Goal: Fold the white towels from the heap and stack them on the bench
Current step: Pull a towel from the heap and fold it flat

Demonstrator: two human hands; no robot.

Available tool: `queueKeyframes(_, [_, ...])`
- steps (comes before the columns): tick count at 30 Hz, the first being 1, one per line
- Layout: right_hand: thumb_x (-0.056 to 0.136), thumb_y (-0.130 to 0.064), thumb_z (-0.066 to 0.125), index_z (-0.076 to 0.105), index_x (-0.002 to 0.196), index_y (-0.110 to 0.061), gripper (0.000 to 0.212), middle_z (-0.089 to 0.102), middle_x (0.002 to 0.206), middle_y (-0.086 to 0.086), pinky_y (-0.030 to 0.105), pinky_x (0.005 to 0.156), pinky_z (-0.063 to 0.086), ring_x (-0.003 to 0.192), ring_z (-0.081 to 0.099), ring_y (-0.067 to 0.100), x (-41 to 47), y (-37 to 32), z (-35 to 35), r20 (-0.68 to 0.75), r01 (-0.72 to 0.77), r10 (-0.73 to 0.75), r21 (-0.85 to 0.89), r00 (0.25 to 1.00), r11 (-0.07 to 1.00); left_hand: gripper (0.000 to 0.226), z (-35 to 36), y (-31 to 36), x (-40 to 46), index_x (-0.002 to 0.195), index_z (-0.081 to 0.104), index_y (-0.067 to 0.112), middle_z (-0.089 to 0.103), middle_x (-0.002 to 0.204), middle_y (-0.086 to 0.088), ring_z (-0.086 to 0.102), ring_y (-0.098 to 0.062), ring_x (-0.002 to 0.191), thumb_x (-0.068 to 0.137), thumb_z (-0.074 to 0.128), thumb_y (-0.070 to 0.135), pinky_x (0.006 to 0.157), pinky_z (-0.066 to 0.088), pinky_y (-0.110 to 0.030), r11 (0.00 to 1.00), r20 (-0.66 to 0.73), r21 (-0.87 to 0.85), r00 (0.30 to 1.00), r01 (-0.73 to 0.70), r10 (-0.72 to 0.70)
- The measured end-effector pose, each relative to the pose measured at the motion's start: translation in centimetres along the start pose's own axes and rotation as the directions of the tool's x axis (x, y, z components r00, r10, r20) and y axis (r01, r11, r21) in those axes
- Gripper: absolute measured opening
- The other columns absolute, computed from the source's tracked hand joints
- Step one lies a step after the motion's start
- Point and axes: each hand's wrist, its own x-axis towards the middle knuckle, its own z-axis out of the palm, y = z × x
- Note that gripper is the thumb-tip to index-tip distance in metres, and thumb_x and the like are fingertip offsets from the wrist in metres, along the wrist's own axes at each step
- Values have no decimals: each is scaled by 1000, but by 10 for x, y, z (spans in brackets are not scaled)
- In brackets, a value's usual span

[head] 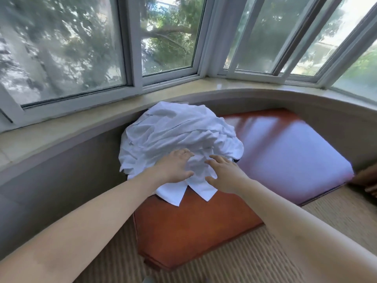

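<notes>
A heap of crumpled white towels (175, 133) lies on the far left part of a glossy reddish-brown bench (183, 231), against the curved wall under the window. My left hand (175, 166) rests flat on the near side of the heap, fingers spread. My right hand (224, 172) lies beside it on the same cloth, fingers straight and spread. Two towel corners (191, 193) hang toward me below both hands. Neither hand grips anything.
The bench's right part (285, 152) is bare and shines with window glare. A pale stone window sill (61, 135) curves behind the heap. Ribbed beige carpet (244, 262) covers the floor. A wooden furniture piece (367, 178) sits at the right edge.
</notes>
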Motion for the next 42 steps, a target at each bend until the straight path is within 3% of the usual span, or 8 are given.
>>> queueKeyframes(10, [98, -52, 53, 31, 159, -28, 69, 14, 170, -3, 45, 125, 20, 155, 13, 22, 128, 60, -21, 42, 157, -156, -13, 987, 988, 77, 5, -17, 90, 162, 21, 24, 12, 170, 1, 13, -21, 156, 100, 57, 51, 124, 23, -39, 985, -4, -53, 986, 165, -166])
queueKeyframes(16, [95, -47, 59, 31, 158, -30, 70, 15, 169, -2, 44, 121, 22, 155, 13, 24, 223, 133, -31, 74, 309, -308, 4, 948, 951, 80, 10, -2, 171, 162, 18, 27, 7, 170, 0, 13, -28, 154, 97, 62, 41, 123, 24, -40, 926, 6, -75, 929, 370, -371])
queueKeyframes(21, [96, -50, 57, 18, 161, -34, 78, 4, 171, 0, 49, 117, 29, 156, 8, 28, 301, 179, -46, 105, 408, -402, -53, 910, 911, 95, 2, 5, 235, 163, 4, 32, -11, 170, 0, 3, -30, 156, 93, 66, 47, 119, 31, -51, 835, 11, -19, 835, 550, -550])
queueKeyframes(26, [92, -61, 60, -4, 160, -47, 94, -14, 170, -5, 61, 120, 17, 157, -6, 30, 357, 190, -44, 155, 474, -457, -96, 876, 875, 107, -10, -6, 291, 160, -8, 42, -21, 168, 4, -7, -35, 156, 88, 68, 59, 119, 26, -57, 784, -46, 87, 788, 615, -614])
queueKeyframes(33, [77, -68, 73, -20, 153, -54, 121, -30, 164, -14, 65, 108, 38, 155, -17, 37, 404, 186, -22, 301, 445, -426, 7, 853, 896, 124, -5, -50, 335, 148, -18, 63, -32, 162, 16, -18, -43, 153, 70, 78, 67, 111, 26, -74, 691, 98, 42, 686, 721, -721])
queueKeyframes(38, [68, -66, 82, -31, 148, -54, 139, -42, 158, -14, 65, 104, 44, 152, -24, 40, 426, 181, 1, 394, 452, -407, -26, 824, 891, 147, 27, -75, 350, 124, -43, 71, -35, 160, 14, -18, -51, 150, 57, 87, 62, 108, 34, -72, 693, 198, -4, 680, 721, -706])
queueKeyframes(42, [63, -69, 85, -41, 142, -53, 149, -49, 154, -12, 68, 108, 39, 150, -29, 43, 441, 177, 7, 482, 452, -386, -23, 786, 892, 162, 28, -93, 361, 122, -49, 65, -40, 160, 5, -16, -51, 151, 48, 95, 57, 112, 34, -63, 699, 287, 53, 660, 713, -695])
